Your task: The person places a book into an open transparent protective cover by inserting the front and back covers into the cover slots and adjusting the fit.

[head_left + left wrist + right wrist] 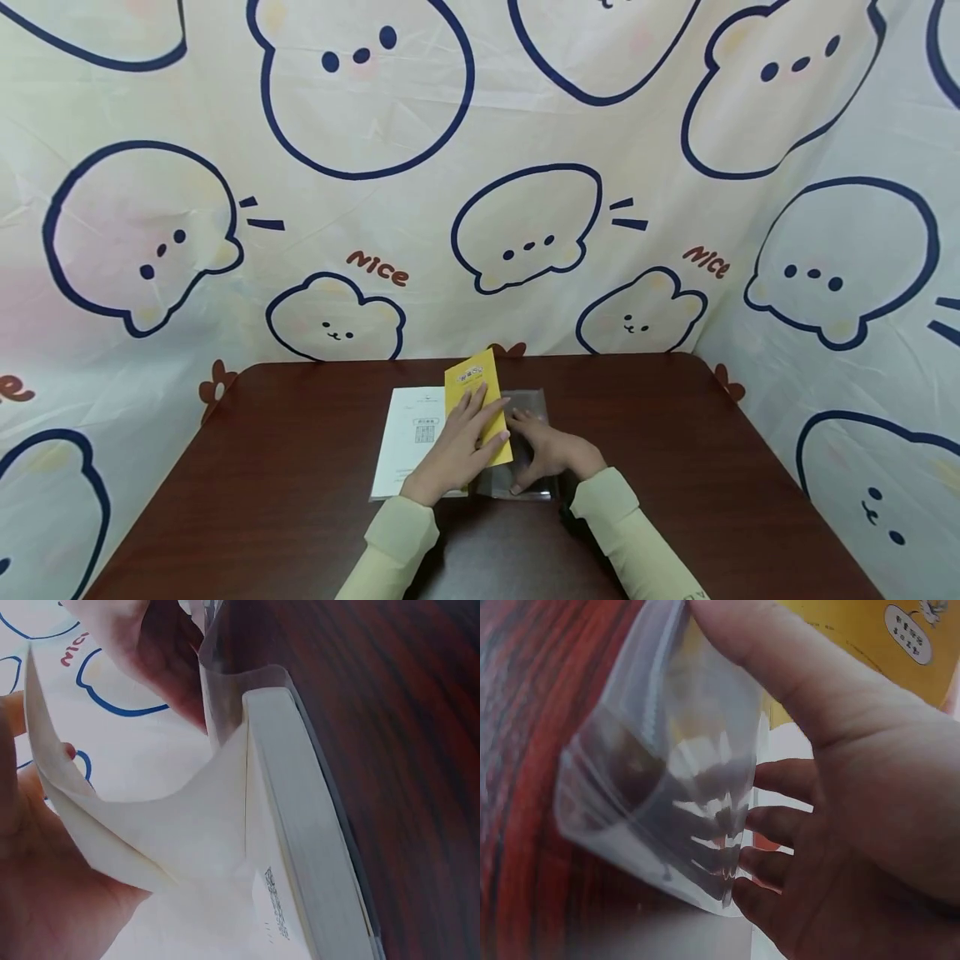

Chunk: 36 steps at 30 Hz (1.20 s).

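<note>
A thick book [405, 442] lies open on the table, its white page to the left. Its yellow cover [463, 385] stands lifted at an angle, and my left hand [453, 454] holds it with spread fingers over the yellow face. In the left wrist view this cover bends sharply away from the book block [289, 757]. A clear plastic book jacket [534, 403] lies to the right under the lifted cover. My right hand [557, 452] grips its flap between thumb and fingers. Creases show in the plastic jacket [630, 780] in the right wrist view.
The dark brown wooden table [300, 467] has rounded far corners. A cartoon-printed cloth [525, 125] hangs behind it and along both sides.
</note>
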Tool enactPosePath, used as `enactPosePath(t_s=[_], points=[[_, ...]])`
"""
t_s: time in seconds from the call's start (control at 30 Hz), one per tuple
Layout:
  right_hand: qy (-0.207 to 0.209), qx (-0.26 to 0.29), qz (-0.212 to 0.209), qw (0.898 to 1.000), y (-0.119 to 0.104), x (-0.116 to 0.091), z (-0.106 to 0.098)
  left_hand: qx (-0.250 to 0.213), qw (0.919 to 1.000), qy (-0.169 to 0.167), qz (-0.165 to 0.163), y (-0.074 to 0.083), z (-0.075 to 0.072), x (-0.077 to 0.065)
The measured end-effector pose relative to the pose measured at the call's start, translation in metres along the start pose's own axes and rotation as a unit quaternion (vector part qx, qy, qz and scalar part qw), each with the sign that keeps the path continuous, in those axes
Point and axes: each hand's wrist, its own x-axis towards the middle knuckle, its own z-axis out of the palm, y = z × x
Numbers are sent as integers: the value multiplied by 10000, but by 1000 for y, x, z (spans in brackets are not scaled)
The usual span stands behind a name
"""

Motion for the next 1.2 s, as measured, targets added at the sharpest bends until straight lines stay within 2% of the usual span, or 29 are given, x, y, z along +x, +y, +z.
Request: enactPosePath(t_s=[0.2, 0.47, 0.73, 0.83, 1.03, 1.2], points=[[24, 50, 101, 9999, 1, 0, 2, 386, 9992, -84, 29, -2, 2, 0], [-36, -64, 177, 9998, 3, 0, 1, 752, 9966, -284, -149, -6, 1, 0], [-59, -113, 264, 9996, 3, 0, 1, 762, 9953, -543, -238, -13, -2, -2], [-52, -28, 260, 9996, 3, -1, 1, 894, 9937, -586, -327, -15, -3, -2], [-5, 138, 202, 9997, 4, -2, 0, 1277, 9889, -576, -489, -16, -3, -2], [16, 237, 175, 9996, 5, -3, 1, 1604, 9844, -365, -626, -14, 3, 0]])
